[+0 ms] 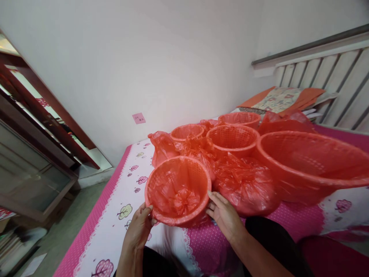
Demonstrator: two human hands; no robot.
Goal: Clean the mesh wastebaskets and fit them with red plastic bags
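A round red plastic basket (177,188) sits tilted toward me on the pink bed, with a knotted red plastic bag (181,202) inside it. My left hand (140,227) grips the basket's lower left rim, thumb over the edge. My right hand (225,215) rests against the basket's lower right side with fingers stretched out. A stuffed red plastic bag (245,184) lies just right of the basket, beside my right hand.
Behind stand several more red baskets (232,138) and a large red basin (311,161), with more red bags (163,148) between them. The bed sheet (115,215) is pink and white with tree prints. A glass-door cabinet (34,169) stands at left; folded papers (282,100) lie by the slatted headboard.
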